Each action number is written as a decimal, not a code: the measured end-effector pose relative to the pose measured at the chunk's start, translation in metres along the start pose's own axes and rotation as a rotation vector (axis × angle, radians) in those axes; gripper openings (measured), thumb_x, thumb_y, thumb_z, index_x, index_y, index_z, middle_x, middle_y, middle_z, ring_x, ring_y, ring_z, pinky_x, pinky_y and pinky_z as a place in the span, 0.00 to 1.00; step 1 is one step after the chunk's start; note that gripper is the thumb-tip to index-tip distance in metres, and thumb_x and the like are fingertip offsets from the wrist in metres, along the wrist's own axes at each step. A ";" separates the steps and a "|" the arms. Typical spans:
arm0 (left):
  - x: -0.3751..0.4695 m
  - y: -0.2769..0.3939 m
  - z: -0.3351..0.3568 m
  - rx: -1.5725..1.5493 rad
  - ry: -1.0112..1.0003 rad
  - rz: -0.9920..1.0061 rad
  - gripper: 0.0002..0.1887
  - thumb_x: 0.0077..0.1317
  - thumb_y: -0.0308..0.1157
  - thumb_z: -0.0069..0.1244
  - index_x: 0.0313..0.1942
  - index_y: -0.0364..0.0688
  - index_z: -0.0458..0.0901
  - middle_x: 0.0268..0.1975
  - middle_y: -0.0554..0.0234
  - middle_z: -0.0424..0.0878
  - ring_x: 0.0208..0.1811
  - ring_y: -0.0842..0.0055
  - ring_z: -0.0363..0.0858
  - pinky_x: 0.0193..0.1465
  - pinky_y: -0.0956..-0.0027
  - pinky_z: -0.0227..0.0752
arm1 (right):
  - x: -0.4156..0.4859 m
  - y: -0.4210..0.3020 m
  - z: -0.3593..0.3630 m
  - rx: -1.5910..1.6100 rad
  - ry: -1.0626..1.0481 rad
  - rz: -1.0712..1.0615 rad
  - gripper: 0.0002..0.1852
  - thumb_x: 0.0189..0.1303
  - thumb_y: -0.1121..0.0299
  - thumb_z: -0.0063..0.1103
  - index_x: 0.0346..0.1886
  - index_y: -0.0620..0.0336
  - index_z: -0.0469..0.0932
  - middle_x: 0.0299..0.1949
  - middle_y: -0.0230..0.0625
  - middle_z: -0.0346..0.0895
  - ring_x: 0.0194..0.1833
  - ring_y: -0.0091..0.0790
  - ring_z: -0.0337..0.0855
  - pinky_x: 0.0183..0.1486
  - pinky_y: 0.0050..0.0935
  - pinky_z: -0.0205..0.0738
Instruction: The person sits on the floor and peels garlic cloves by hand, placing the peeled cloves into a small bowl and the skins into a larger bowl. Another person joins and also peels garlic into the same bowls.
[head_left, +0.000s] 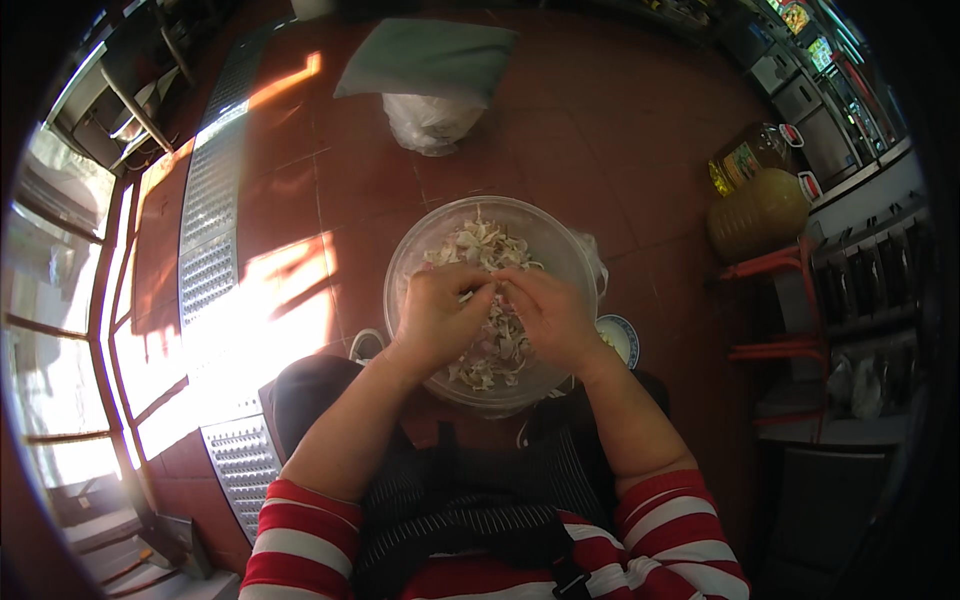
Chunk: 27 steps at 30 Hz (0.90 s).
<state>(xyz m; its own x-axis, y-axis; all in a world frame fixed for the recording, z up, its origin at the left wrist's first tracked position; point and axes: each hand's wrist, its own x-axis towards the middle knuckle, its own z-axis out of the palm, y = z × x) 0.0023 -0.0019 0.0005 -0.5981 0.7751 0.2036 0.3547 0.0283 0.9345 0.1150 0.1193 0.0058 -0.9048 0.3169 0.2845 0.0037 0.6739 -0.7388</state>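
Observation:
My left hand (448, 311) and my right hand (546, 315) meet fingertip to fingertip above a wide translucent plastic bowl (570, 240). Between them they pinch a small pale piece, perhaps a garlic clove; it is mostly hidden by the fingers. In the bowl lies a heap of whitish and purplish papery peels (491, 244), maybe with cloves among them. Just right of the bowl, partly behind my right forearm, a blue-rimmed dish (631, 337) holds a few pale yellowish pieces.
Ahead on the red tiled floor stands a white plastic bag (431, 124) beneath a grey-green flat cushion-like thing (431, 60). Metal drain grates (210, 202) run along the left. At right are large oil jugs (757, 214) and a red-framed stool or rack (780, 349). My shoe (367, 345) is beside the bowl.

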 end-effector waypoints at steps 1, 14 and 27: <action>0.000 0.002 0.001 -0.024 0.000 -0.028 0.06 0.56 0.25 0.51 0.33 0.32 0.80 0.27 0.60 0.81 0.27 0.85 0.77 0.29 0.80 0.69 | 0.000 0.001 0.000 0.028 -0.005 0.016 0.11 0.60 0.72 0.48 0.44 0.65 0.74 0.33 0.42 0.77 0.33 0.37 0.78 0.35 0.29 0.71; -0.001 0.005 -0.003 -0.111 -0.074 -0.108 0.06 0.56 0.26 0.53 0.32 0.32 0.81 0.26 0.63 0.81 0.27 0.85 0.76 0.30 0.80 0.69 | -0.002 0.001 -0.001 -0.141 0.017 -0.121 0.13 0.57 0.73 0.51 0.46 0.63 0.73 0.34 0.43 0.75 0.33 0.42 0.77 0.34 0.32 0.70; -0.004 0.002 0.005 -0.047 0.045 0.005 0.05 0.56 0.25 0.50 0.31 0.32 0.78 0.26 0.62 0.79 0.25 0.82 0.77 0.28 0.79 0.69 | 0.000 0.001 0.002 0.133 0.046 0.015 0.12 0.59 0.72 0.49 0.46 0.63 0.74 0.26 0.36 0.73 0.25 0.28 0.73 0.27 0.24 0.66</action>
<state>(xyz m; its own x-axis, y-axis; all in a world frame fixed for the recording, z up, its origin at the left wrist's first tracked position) 0.0088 -0.0019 0.0002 -0.6286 0.7458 0.2207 0.3248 -0.0061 0.9458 0.1138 0.1187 0.0038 -0.8848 0.3581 0.2982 -0.0421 0.5758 -0.8165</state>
